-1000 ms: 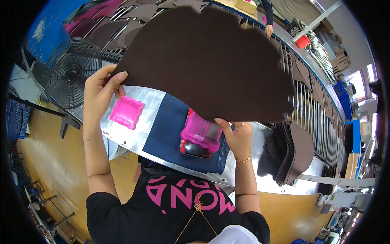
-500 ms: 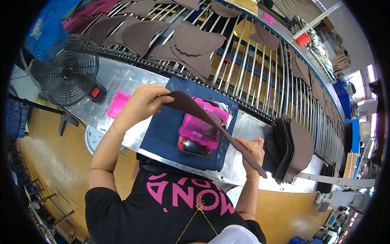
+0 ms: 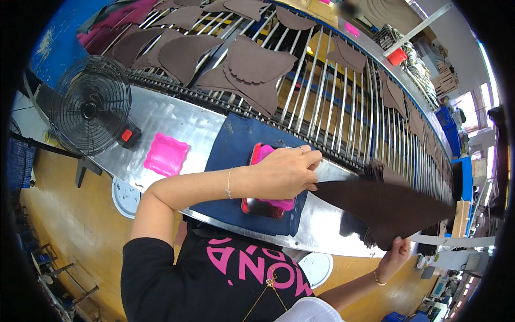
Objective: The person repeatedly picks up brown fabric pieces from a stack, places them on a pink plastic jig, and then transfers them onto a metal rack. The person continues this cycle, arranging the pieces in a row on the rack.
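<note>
A dark brown flat cut piece [image 3: 370,199] with a curved outline is stretched between my hands on the right. My left hand [image 3: 287,169], reaching across the blue mat [image 3: 225,166], pinches its left corner. At the lower edge, my right hand [image 3: 395,254] grips the piece between thumb and fingers. Beneath the piece is a stack of similar brown pieces [image 3: 377,173], mostly hidden by it. Under my left wrist lies a pink wavy-edged tray [image 3: 283,204] on a red and black object [image 3: 262,208], both partly covered.
A second pink wavy-edged tray [image 3: 166,154] lies on the metal table [image 3: 201,121] to the left, near a black wire fan [image 3: 90,110]. Behind the table runs a rack of metal rods [image 3: 322,88] carrying several brown pieces [image 3: 257,70]. A white bucket [image 3: 126,197] stands below the table's left side.
Both hands have moved right, carrying the brown piece from above the blue mat to over the stack. The piece was seen nearly edge-on and now shows its broad face.
</note>
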`<state>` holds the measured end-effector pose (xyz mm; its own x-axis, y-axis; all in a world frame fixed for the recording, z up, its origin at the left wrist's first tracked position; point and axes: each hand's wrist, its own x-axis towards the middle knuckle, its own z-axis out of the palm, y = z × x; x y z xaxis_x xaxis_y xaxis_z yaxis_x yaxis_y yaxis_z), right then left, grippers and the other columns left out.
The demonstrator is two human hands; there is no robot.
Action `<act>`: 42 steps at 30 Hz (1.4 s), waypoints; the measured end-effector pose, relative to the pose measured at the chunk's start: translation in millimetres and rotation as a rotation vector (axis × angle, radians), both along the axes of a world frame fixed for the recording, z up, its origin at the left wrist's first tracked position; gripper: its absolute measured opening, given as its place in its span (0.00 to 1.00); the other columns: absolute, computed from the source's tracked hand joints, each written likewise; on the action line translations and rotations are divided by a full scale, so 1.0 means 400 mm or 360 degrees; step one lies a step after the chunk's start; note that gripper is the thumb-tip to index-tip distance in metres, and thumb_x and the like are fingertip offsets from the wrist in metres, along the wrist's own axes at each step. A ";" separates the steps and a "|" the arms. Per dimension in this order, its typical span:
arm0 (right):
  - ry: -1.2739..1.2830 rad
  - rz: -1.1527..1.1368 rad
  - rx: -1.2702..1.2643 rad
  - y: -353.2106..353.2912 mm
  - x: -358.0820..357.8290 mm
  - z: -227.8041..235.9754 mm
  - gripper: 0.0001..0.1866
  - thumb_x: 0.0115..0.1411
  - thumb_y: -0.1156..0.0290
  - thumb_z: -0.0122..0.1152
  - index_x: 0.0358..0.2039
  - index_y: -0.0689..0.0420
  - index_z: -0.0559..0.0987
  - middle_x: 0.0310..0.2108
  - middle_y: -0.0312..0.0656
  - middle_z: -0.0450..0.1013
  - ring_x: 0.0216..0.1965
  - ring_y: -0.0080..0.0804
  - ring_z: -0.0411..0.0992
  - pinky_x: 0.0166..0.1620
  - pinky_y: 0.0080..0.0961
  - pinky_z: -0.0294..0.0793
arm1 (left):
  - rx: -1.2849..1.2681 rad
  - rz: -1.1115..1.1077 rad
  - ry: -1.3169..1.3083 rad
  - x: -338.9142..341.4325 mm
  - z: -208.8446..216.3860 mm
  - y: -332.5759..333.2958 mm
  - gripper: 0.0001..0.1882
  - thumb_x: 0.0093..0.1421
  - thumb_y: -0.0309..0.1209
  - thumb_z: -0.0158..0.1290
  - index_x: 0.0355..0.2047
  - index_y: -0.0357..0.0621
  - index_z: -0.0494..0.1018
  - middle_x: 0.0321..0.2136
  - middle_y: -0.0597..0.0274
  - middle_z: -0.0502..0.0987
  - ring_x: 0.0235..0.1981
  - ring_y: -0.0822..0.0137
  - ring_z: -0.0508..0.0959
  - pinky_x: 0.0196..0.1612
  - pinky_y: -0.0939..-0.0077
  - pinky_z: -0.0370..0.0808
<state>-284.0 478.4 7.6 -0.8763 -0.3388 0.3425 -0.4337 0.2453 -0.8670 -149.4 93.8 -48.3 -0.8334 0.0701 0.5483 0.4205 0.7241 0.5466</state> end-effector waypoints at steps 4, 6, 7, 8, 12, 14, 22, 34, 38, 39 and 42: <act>-0.0149 -0.0050 -0.0206 -0.236 -0.068 0.057 0.14 0.61 0.70 0.58 0.44 0.66 0.74 0.33 0.36 0.73 0.36 0.20 0.68 0.42 0.17 0.67 | 0.0374 0.0327 0.0185 0.066 0.050 -0.101 0.12 0.51 0.33 0.60 0.34 0.41 0.76 0.33 0.56 0.69 0.37 0.57 0.71 0.38 0.68 0.71; -0.0249 0.0162 -0.0203 -0.386 -0.127 0.058 0.17 0.61 0.70 0.57 0.48 0.67 0.72 0.38 0.39 0.73 0.37 0.21 0.69 0.43 0.18 0.68 | 0.0560 0.0518 0.0160 0.135 0.048 -0.167 0.15 0.53 0.31 0.60 0.41 0.42 0.74 0.35 0.57 0.69 0.34 0.60 0.72 0.37 0.72 0.71; -0.0322 0.0214 -0.0193 -0.467 -0.158 0.048 0.19 0.62 0.72 0.55 0.50 0.68 0.71 0.42 0.41 0.73 0.41 0.22 0.70 0.45 0.19 0.69 | 0.0659 0.0639 0.0133 0.165 0.043 -0.189 0.16 0.54 0.31 0.60 0.42 0.42 0.74 0.35 0.57 0.69 0.33 0.61 0.72 0.36 0.73 0.71; -0.0422 0.0341 -0.0224 -0.544 -0.195 0.035 0.21 0.62 0.73 0.54 0.53 0.69 0.68 0.45 0.44 0.72 0.44 0.24 0.70 0.46 0.19 0.69 | 0.0633 0.0741 0.0124 0.191 0.025 -0.214 0.16 0.55 0.31 0.59 0.43 0.42 0.74 0.35 0.58 0.69 0.31 0.63 0.72 0.35 0.74 0.71; -0.0748 0.0680 -0.0116 -0.921 -0.307 -0.031 0.20 0.63 0.72 0.52 0.56 0.59 0.68 0.46 0.36 0.71 0.42 0.19 0.68 0.43 0.20 0.67 | 0.0826 0.0866 -0.0056 0.260 -0.052 -0.271 0.17 0.54 0.30 0.60 0.44 0.43 0.74 0.35 0.58 0.70 0.30 0.64 0.72 0.35 0.74 0.71; -0.0908 0.0639 -0.0110 -1.128 -0.352 -0.087 0.19 0.63 0.72 0.52 0.55 0.54 0.69 0.44 0.34 0.70 0.38 0.20 0.67 0.41 0.21 0.67 | 0.0860 0.0863 -0.0098 0.277 -0.090 -0.289 0.17 0.55 0.30 0.59 0.45 0.43 0.73 0.35 0.58 0.70 0.30 0.64 0.71 0.35 0.74 0.71; -0.0916 0.0629 0.0004 -1.787 -0.407 -0.330 0.22 0.63 0.75 0.49 0.58 0.54 0.65 0.33 0.35 0.72 0.25 0.25 0.72 0.22 0.19 0.63 | 0.1109 0.0834 -0.0177 0.311 -0.166 -0.328 0.18 0.56 0.28 0.58 0.47 0.44 0.73 0.36 0.58 0.70 0.30 0.67 0.73 0.36 0.75 0.72; -0.0699 0.0166 0.0279 -2.035 -0.484 -0.525 0.21 0.51 0.81 0.47 0.45 0.56 0.79 0.44 0.48 0.75 0.42 0.36 0.77 0.35 0.31 0.80 | 0.1493 0.0731 -0.0393 0.287 -0.202 -0.341 0.16 0.56 0.29 0.58 0.46 0.45 0.74 0.34 0.59 0.70 0.28 0.68 0.73 0.32 0.75 0.70; -0.0190 0.0048 0.0750 -1.992 -0.681 -0.601 0.22 0.53 0.77 0.48 0.48 0.50 0.77 0.49 0.44 0.73 0.54 0.39 0.69 0.58 0.31 0.64 | 0.1507 0.0670 -0.0285 0.255 -0.248 -0.319 0.14 0.54 0.29 0.58 0.42 0.44 0.76 0.27 0.61 0.68 0.23 0.70 0.68 0.28 0.76 0.66; -0.0107 0.0141 0.0881 -2.030 -0.568 -0.592 0.22 0.55 0.75 0.48 0.51 0.50 0.74 0.51 0.45 0.72 0.54 0.40 0.69 0.57 0.32 0.66 | 0.1527 0.0763 -0.0304 0.261 -0.253 -0.321 0.14 0.55 0.29 0.58 0.43 0.44 0.75 0.27 0.61 0.68 0.23 0.70 0.68 0.28 0.77 0.66; -0.0252 -0.0011 0.1127 -1.967 -0.451 -0.473 0.25 0.57 0.73 0.49 0.57 0.44 0.68 0.55 0.42 0.69 0.56 0.41 0.67 0.59 0.37 0.62 | 0.1583 0.0712 -0.0501 0.279 -0.200 -0.344 0.15 0.58 0.30 0.57 0.46 0.44 0.74 0.36 0.60 0.70 0.30 0.72 0.73 0.38 0.79 0.71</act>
<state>-464.6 -308.5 -181.5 -0.9001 -0.4266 -0.0882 -0.3125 0.7734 -0.5515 -37.7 -44.0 -128.2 -0.7847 -0.6183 -0.0443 -0.0248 -0.0401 0.9989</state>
